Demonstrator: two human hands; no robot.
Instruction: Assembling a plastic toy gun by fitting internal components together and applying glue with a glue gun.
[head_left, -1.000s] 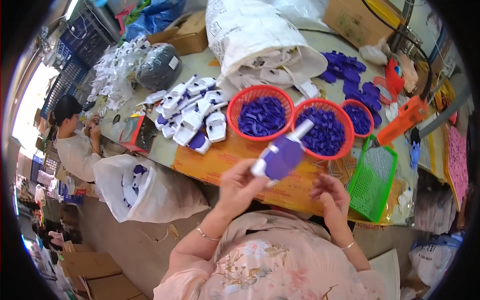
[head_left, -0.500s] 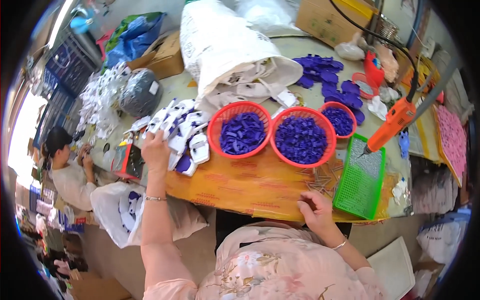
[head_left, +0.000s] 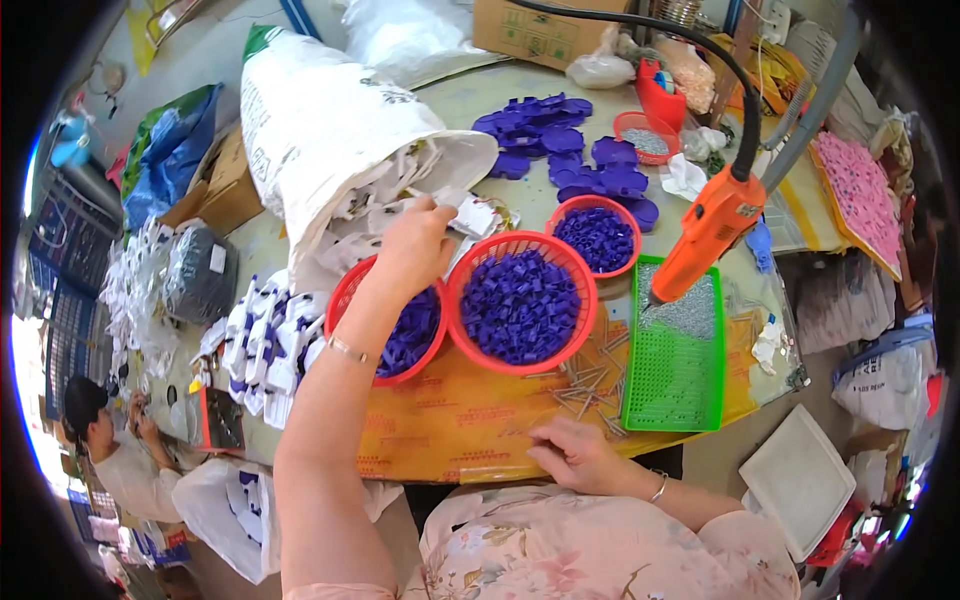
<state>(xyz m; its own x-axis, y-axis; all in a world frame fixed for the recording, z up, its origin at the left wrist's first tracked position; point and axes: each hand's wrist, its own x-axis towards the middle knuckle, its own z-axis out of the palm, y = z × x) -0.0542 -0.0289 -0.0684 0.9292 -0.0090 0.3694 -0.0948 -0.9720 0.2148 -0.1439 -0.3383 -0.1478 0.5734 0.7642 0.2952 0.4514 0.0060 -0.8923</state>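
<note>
My left hand (head_left: 416,245) reaches over the left red basket (head_left: 335,310) to the mouth of a large white woven sack (head_left: 330,130). Its fingers are curled down at the white plastic parts (head_left: 478,216) there; the fingertips, and whatever they hold, are hidden. My forearm covers part of that basket and its purple plastic pieces (head_left: 412,335). Close to the table's front edge rests my right hand (head_left: 578,455), fingers loosely bent and apart, with nothing seen in it. Several long metal screws or pins (head_left: 592,385) lie just beyond it.
An orange electric screwdriver (head_left: 708,235) hangs over a green tray (head_left: 675,385) of small metal pieces. Red baskets (head_left: 520,368) hold purple pieces. Purple discs (head_left: 540,130) lie behind. White-and-purple casings (head_left: 272,345) are piled at left, where another person (head_left: 125,465) sits.
My left hand has moved from the casing pile rightward to the sack's mouth. My right hand now rests lower at the table edge. The whole view has shifted as my head turned.
</note>
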